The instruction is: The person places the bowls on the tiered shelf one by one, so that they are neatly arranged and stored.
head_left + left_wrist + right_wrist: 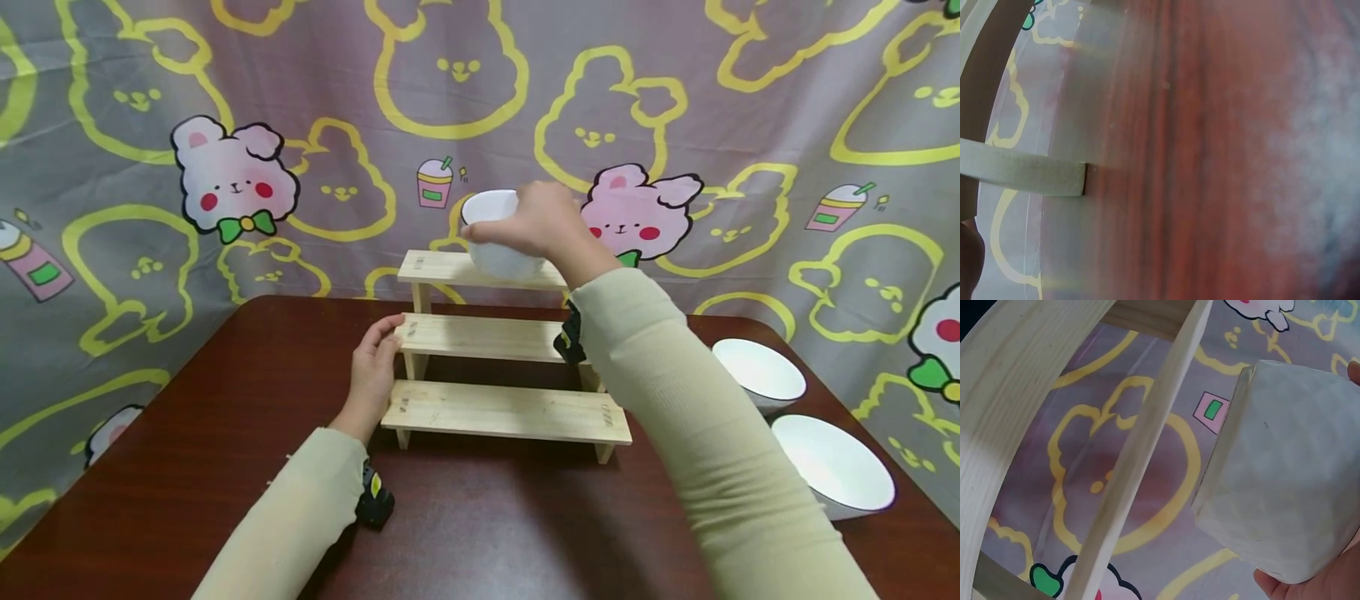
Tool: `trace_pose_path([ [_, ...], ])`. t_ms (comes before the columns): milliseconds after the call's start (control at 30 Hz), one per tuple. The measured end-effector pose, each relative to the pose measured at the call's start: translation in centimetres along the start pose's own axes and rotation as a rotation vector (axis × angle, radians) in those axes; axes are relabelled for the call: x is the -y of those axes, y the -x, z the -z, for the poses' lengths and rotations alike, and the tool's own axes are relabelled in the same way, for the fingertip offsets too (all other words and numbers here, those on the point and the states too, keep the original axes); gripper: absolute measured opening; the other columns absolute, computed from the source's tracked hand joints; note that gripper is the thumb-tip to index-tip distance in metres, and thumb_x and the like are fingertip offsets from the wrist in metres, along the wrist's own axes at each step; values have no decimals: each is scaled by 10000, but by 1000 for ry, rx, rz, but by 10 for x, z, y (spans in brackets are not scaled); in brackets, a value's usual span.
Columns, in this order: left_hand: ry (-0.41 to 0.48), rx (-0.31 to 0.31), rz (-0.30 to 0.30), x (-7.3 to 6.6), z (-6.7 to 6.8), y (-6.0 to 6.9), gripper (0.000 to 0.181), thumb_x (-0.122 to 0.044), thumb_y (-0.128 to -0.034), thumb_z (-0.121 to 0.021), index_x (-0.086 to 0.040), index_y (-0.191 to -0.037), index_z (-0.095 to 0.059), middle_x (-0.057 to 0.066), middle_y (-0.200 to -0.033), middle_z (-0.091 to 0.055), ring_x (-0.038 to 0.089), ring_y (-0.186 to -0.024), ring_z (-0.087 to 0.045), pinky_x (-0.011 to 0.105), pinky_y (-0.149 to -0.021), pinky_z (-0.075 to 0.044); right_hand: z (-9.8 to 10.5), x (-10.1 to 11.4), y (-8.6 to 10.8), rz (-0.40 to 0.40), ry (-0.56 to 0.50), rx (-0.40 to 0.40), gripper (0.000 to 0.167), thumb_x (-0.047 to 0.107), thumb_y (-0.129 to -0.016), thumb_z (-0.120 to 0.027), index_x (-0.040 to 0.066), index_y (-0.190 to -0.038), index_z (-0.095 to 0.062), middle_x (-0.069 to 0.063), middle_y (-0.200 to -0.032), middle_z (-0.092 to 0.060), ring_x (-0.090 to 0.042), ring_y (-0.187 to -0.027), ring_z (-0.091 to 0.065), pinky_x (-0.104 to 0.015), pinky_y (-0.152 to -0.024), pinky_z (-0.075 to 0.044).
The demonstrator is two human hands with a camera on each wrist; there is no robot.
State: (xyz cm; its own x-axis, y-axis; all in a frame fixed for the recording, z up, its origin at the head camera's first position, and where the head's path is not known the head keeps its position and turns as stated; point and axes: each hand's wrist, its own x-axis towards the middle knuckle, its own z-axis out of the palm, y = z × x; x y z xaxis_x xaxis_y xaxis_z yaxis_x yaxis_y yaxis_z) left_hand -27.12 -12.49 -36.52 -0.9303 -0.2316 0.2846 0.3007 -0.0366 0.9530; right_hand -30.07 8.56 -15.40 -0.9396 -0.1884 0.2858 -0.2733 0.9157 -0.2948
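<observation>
A white bowl [501, 260] with a quilted-looking outer wall is in my right hand [542, 221], thumb and fingers on opposite sides. It hangs over the top board of a three-tier wooden shelf stand [506, 412]. In the right wrist view, backdrop shows between the bowl [1279, 469] and the board edge [1141, 444]. At the left end of the middle board, my left hand [372, 367] grips the stand. Only a dark bit of finger [969, 256] shows in the left wrist view, beside the stand's pale leg [1029, 169].
Two more white bowls stand at the table's right side, one farther back [759, 371] and one nearer [832, 462]. The stand is on a dark reddish-brown table [480, 517]. Behind it hangs a grey-pink cloth [322, 75] with cartoon figures.
</observation>
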Motion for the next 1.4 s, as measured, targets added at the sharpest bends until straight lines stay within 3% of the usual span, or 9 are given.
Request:
trace_pose_path([
  [200,-13,-6,-38,1,0,-2,323,-34,-909,-410,13,-1195,-551,112,-1280,-533,72,-1025,-486,174,-839,-386,-11,0,-4,-25,-5,-26,744,700,-621,-607,37,-958,-606,-89,-906,-598,-259,-892,-496,-389,-761,-395],
  [433,29,4,-6,1,-2,0,331,-35,-915,-403,13,-1212,-540,118,-1279,-523,88,-1020,-492,184,-840,-398,-22,-2,-7,-60,7,-1,747,700,-624,-598,41,-976,-602,-103,-962,-601,-303,-983,-477,-438,-830,-358],
  [800,21,7,-8,-1,-6,1,325,-45,-908,-418,-3,-1202,-550,98,-1269,-539,70,-996,-499,180,-809,-407,-26,-4,-10,-65,43,43,758,724,-615,-596,60,-980,-607,-110,-996,-607,-331,-1053,-479,-450,-867,-356],
  [1067,-4,-15,-6,1,-5,0,319,-46,-914,-423,-4,-1198,-561,126,-1251,-551,37,-876,-513,190,-731,-417,-27,-2,-10,-50,76,74,792,755,-616,-575,64,-1002,-607,-93,-984,-609,-292,-986,-502,-421,-825,-383],
  [1233,-16,-15,-17,2,-4,0,319,-47,-914,-424,11,-1199,-555,131,-1274,-539,31,-920,-500,174,-763,-402,-28,-1,-10,-59,48,73,826,751,-608,-586,51,-1045,-604,-100,-998,-608,-262,-956,-504,-389,-799,-415],
  [1400,-23,-25,-33,2,-2,0,322,-35,-909,-419,10,-1195,-559,117,-1282,-538,47,-958,-495,170,-793,-390,-33,-1,-11,-47,19,46,771,749,-607,-587,73,-975,-627,-76,-927,-618,-239,-891,-519,-369,-747,-430],
])
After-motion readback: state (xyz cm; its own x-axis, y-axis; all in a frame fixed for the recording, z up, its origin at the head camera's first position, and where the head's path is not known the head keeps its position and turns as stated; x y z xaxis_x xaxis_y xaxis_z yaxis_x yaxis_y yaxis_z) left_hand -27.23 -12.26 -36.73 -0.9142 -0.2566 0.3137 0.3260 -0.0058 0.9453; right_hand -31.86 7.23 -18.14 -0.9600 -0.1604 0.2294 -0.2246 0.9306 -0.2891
